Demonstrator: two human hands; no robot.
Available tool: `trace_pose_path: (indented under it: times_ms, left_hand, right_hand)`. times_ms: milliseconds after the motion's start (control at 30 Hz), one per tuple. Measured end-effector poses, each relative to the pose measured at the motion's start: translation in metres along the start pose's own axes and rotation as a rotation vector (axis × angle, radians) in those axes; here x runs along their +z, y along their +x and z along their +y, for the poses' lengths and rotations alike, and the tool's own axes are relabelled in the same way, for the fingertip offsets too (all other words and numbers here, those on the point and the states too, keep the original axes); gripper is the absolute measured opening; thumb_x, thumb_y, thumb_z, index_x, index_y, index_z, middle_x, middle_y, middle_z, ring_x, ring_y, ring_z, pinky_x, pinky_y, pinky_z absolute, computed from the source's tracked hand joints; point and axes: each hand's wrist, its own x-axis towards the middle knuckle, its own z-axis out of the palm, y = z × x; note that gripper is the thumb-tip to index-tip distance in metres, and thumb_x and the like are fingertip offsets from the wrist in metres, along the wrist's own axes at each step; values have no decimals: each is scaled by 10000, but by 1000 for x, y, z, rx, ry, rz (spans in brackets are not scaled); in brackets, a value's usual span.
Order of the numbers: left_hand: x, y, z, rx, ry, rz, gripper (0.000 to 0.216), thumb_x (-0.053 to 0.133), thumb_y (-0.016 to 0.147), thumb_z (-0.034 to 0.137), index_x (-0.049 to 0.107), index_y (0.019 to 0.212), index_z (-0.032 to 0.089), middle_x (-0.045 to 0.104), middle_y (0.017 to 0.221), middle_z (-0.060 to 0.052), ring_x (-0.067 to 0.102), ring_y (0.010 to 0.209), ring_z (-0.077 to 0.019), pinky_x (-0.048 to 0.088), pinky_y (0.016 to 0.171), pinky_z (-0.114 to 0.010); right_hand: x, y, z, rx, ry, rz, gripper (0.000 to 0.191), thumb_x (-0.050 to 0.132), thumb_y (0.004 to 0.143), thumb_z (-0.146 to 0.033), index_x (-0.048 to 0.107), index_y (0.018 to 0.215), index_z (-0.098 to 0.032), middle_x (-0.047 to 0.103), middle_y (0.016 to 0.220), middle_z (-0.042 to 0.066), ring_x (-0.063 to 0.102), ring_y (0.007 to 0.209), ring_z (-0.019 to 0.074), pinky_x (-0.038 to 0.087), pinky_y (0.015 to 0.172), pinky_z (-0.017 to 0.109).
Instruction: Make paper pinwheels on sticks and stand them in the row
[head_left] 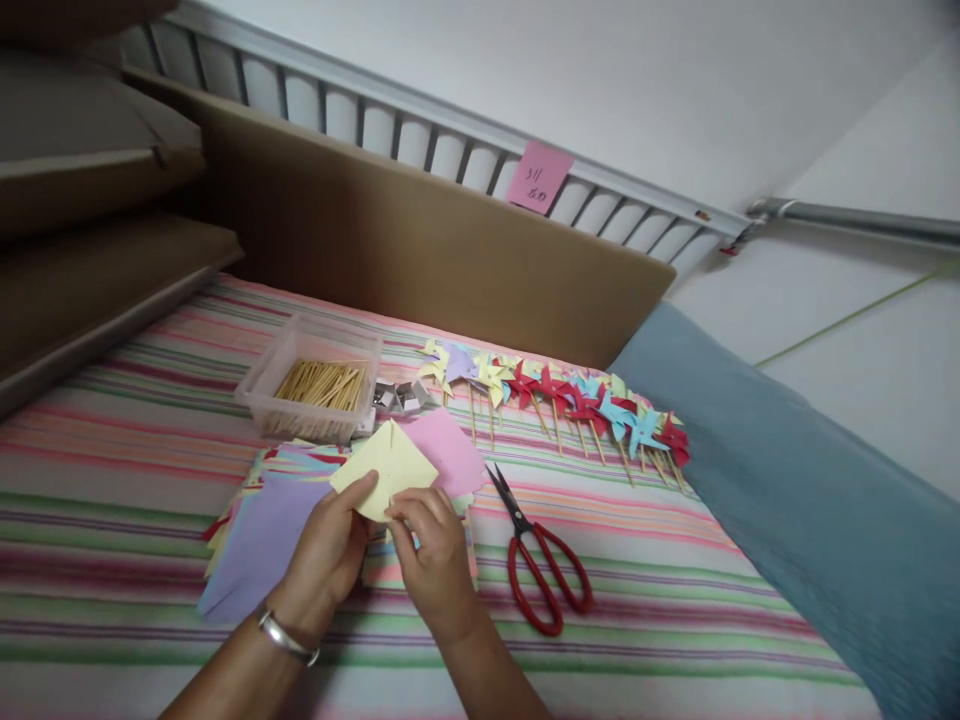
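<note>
A pale yellow square of paper (388, 462), with a slit at its top corner, is held up between both hands. My left hand (330, 540) pinches its left side, thumb on top; a silver bracelet circles that wrist. At the lower right corner, the fingers of my right hand (431, 545) are closed on the same paper. Behind it a pink paper square (448, 452) lies on other sheets. A pile of coloured paper squares (259, 545), lilac on top, sits left of my hands. Red-handled scissors (536, 555) lie slightly open to the right.
A clear plastic box (300, 415) of thin wooden sticks (322, 385) stands behind the paper pile, beside small metallic pieces (409, 397). Paper pinwheels (555, 390) on sticks lie in a row at the back right. A cardboard sheet (420, 250) leans against the radiator (379, 130).
</note>
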Motion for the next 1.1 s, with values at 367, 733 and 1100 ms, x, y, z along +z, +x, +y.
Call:
trace_pose_path:
  times_ms: [367,733,1100]
  left_hand:
    - [4,1,-5,33,79,-23,263,748,603,165,667,845,101,703,751,-54,633,632,-168,507,581,-259]
    - [7,-2,-21,22,152,-4,271,754,619,181,679,877,145,703,857,-28,636,714,-143,515,603,-225]
    - [12,0,-31,9,165,14,272,752,629,173,682,889,137,688,848,-33,619,694,-134,514,556,-215]
  right_hand:
    - [-9,10,-9,116,55,-50,102,515,824,-172,609,790,-195,618,810,45,546,830,185,426,754,308]
    - [-12,15,2,663,470,83,96,584,692,-207,580,598,-189,548,581,-34,512,569,128,410,570,234]
    - [-14,14,14,724,376,84,92,561,701,-218,602,626,-181,579,582,-26,539,560,131,414,544,227]
